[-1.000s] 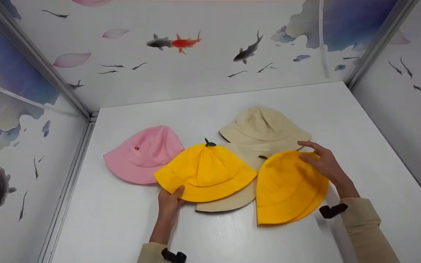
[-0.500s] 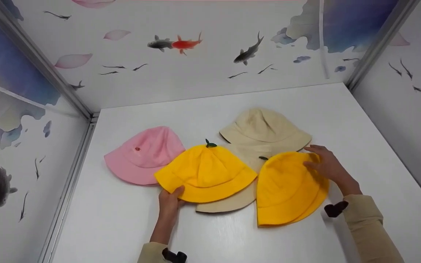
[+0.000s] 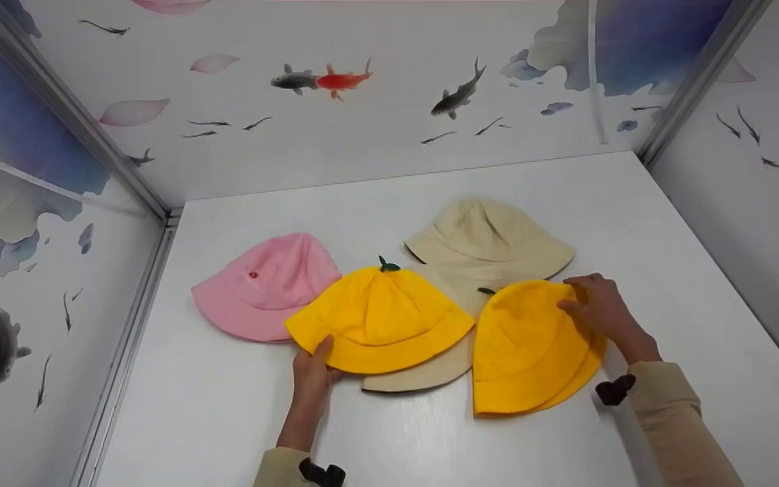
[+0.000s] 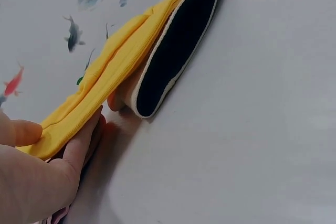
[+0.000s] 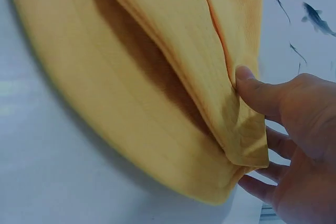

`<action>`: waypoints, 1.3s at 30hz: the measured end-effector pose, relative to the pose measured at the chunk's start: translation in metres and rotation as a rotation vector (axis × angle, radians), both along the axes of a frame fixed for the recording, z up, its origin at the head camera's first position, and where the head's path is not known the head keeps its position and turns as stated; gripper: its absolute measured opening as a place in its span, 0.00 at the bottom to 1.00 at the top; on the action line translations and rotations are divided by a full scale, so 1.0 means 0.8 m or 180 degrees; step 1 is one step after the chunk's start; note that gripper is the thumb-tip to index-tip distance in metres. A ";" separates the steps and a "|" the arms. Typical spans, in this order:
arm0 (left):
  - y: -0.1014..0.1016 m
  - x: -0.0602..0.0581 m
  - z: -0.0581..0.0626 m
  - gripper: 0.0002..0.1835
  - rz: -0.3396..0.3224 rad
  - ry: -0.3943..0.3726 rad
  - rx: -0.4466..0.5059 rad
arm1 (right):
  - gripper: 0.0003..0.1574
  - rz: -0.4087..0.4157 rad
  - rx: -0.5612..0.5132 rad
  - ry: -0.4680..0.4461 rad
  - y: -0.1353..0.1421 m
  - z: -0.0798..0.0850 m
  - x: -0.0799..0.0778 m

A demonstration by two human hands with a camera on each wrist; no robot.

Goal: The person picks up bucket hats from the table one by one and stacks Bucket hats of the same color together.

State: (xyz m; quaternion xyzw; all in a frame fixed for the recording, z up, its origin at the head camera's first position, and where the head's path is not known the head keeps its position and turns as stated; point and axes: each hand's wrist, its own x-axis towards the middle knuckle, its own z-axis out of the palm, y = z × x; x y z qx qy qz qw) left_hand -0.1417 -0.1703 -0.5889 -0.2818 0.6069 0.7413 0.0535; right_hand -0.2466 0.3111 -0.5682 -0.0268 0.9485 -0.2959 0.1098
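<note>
In the head view, the middle yellow bucket hat [image 3: 389,314] with a green leaf on its crown overlaps a beige bucket hat [image 3: 423,381]. My left hand [image 3: 312,375] pinches its lower left brim; in the left wrist view the thumb [image 4: 26,132] lies on top and the fingers go beneath. To the right, a folded yellow bucket hat [image 3: 525,345] lies with its leaf at the upper left. My right hand [image 3: 602,311] grips that hat's upper right edge. The right wrist view has the thumb [image 5: 254,87] on the cloth and the other fingers partly hidden behind it.
A pink bucket hat [image 3: 271,291] lies left of the middle yellow one. Behind the yellow hats is another beige bucket hat [image 3: 487,233]. The white table [image 3: 214,419] is bounded by walls painted with fish [image 3: 457,91]. The lower beige hat shows a dark lining [image 4: 178,51].
My right hand's fingers have drawn in from above the right yellow hat and closed on its edge. My left thumb has shifted slightly up the brim. The hats have hardly moved.
</note>
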 end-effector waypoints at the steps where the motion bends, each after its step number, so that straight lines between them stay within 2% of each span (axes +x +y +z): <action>1: 0.000 -0.001 0.000 0.28 0.0002 0.0021 0.0032 | 0.31 -0.0035 -0.0009 0.0057 0.000 0.001 0.000; 5: -0.001 -0.004 0.002 0.29 0.0069 0.0099 0.0248 | 0.25 -0.0129 -0.0082 0.0258 0.002 0.003 0.001; 11: -0.001 -0.003 0.002 0.31 0.0123 0.0142 0.0498 | 0.20 -0.0210 -0.0171 0.0318 0.010 0.005 0.007; 18: -0.002 -0.001 -0.002 0.33 0.0267 0.0305 0.0928 | 0.23 -0.0050 -0.0296 0.0369 0.017 0.023 0.013; 25: -0.002 -0.005 -0.001 0.34 0.0269 0.0381 0.1033 | 0.26 0.0072 -0.0201 0.0423 0.020 0.061 0.024; 33: -0.002 -0.006 -0.001 0.33 0.0291 0.0383 0.1085 | 0.27 -0.0097 -0.0235 0.0611 0.009 0.094 0.030; 39: -0.003 -0.006 -0.002 0.34 0.0251 0.0355 0.1058 | 0.25 -0.0201 -0.0416 0.0877 0.006 0.105 0.030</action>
